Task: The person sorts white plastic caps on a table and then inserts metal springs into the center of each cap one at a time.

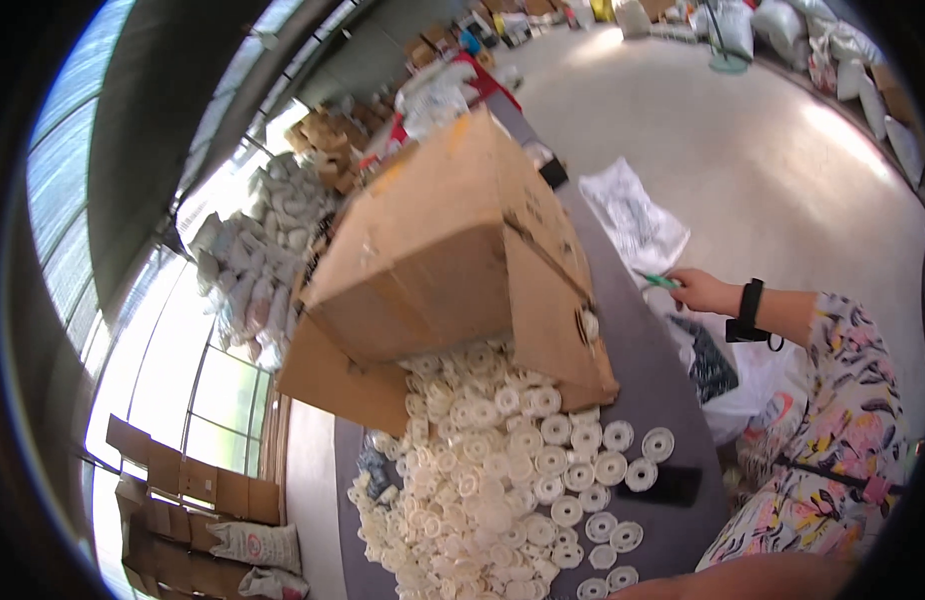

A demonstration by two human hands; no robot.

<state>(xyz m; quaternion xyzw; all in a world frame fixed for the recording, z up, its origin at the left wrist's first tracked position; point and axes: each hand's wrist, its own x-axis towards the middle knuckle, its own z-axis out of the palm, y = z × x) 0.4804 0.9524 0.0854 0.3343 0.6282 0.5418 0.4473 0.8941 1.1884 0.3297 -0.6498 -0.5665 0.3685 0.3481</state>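
My right hand (698,290), with a black band at the wrist, is closed on a slim green tool (659,280); its kind is too small to tell. It reaches out past the table's edge, next to a white plastic bag (638,220). My left forearm (753,578) crosses the lower edge, and its hand is out of the picture. A large cardboard box (413,290) lies tipped on the grey table (638,345), flaps open. A heap of white round plastic parts (473,480) spills from its mouth. Several ribbed plastic discs (611,468) lie at the heap's right side.
A flat dark rectangular object (668,487) lies beside the discs. White bags (753,385) with dark contents sit against the table's right side. Filled sacks (258,250) and cardboard boxes (328,140) are piled at the left. More sacks (783,35) line the far right.
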